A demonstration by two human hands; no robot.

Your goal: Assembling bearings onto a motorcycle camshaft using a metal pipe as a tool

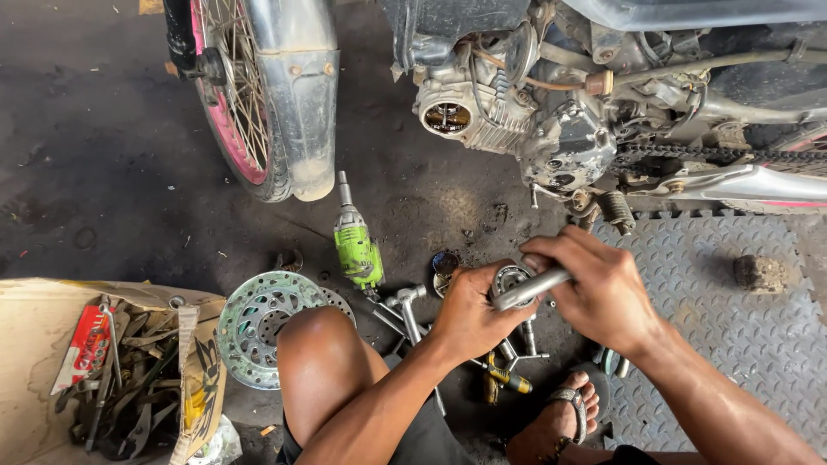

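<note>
2 hands (538, 301) grip a round bearing part (510, 279) and metal rod (531, 288); bare floor (103, 172) lies open left; engine (517, 129) close above.

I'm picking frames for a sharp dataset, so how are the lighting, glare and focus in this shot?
Head view: even daylight with soft shadows; bright glare on the chrome fender and the silver swingarm; the left hand and right hand around the metal socket are sharp; the edges bow slightly from the wide lens; the tool box corner is brighter but readable.
</note>
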